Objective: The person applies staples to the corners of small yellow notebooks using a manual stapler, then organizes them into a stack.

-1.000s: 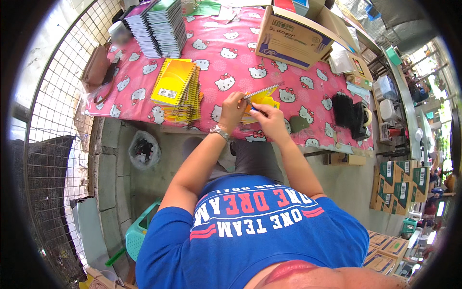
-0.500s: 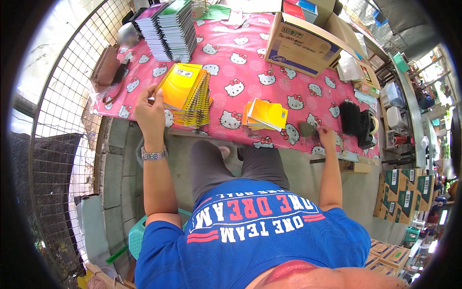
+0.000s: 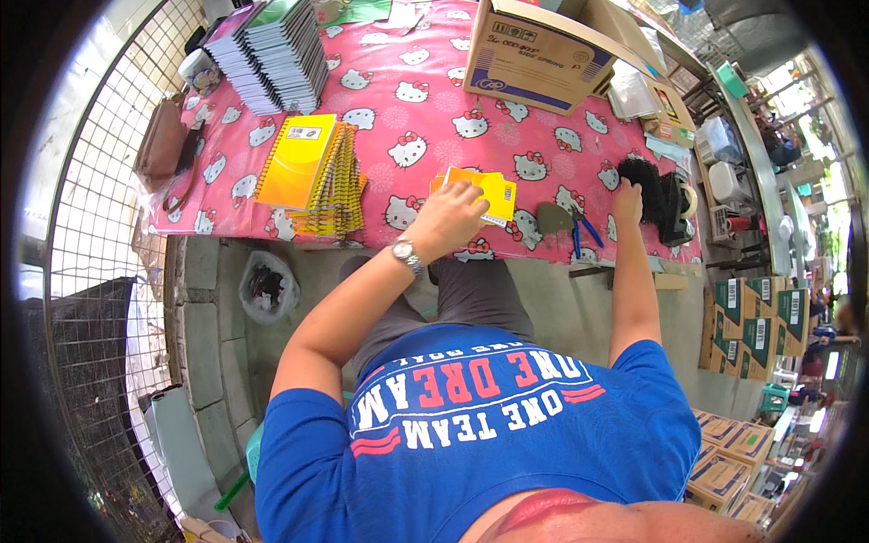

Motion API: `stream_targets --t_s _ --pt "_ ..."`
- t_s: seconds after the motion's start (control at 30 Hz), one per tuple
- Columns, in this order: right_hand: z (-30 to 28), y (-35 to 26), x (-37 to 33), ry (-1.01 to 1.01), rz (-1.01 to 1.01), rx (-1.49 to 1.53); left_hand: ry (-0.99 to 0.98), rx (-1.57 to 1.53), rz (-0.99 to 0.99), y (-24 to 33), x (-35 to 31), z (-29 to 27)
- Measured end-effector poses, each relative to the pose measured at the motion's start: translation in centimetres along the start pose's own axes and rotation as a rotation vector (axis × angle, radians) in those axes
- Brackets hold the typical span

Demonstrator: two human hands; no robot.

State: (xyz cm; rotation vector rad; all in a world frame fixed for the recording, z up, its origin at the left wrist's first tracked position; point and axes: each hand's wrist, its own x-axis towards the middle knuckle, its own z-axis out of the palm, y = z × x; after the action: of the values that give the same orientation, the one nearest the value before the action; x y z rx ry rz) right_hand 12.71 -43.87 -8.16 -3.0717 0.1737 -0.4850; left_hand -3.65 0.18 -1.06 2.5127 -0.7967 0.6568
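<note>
My left hand (image 3: 453, 217) reaches across to a small stack of yellow-orange spiral notebooks (image 3: 495, 194), its bent fingers closed on the top notebook's left side. At the right, my right hand (image 3: 627, 201) pinches the near left edge of a bristly pile of thin black binding coils (image 3: 640, 178); its fingertips partly hide what they hold. Blue-handled pliers (image 3: 587, 237) lie between the two hands, beside a dark grey-green flat patch (image 3: 553, 218). Left of my left hand stands a taller stack of larger yellow spiral notebooks (image 3: 301, 167), its coils facing several ways.
Tall stacks of spiral notebooks (image 3: 288, 68) stand at the far left, near a brown bag (image 3: 161, 138). An open cardboard box (image 3: 534, 68) stands at the back. A tape dispenser (image 3: 681, 208) sits right of the coils. The pink patterned tablecloth (image 3: 380, 213) ends near my legs.
My left hand has left the large notebook stack and moved right to the small notebooks. My right hand has moved from the table's near edge up to the black coils, uncovering the pliers.
</note>
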Motion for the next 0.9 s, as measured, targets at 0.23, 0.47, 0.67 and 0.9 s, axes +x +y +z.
stream_targets --t_s 0.23,0.47,0.67,0.9 --pt "-6.6 -7.2 -5.2 -0.047 -0.051 0.762 -0.305 0.153 0.089 -0.6 0.5 1.9" --pt "-7.6 -19.9 -13.5 -0.34 0.03 1.37 -0.417 0.168 0.025 -2.7 0.8 1.7" --pt "-7.5 -19.9 -14.1 -0.295 0.11 1.509 -0.362 0.089 -0.057 -0.8 2.9 -0.9" --pt "-9.2 -23.6 -16.6 -0.319 0.185 1.572 -0.141 0.202 -0.156 -0.9 4.2 2.1"
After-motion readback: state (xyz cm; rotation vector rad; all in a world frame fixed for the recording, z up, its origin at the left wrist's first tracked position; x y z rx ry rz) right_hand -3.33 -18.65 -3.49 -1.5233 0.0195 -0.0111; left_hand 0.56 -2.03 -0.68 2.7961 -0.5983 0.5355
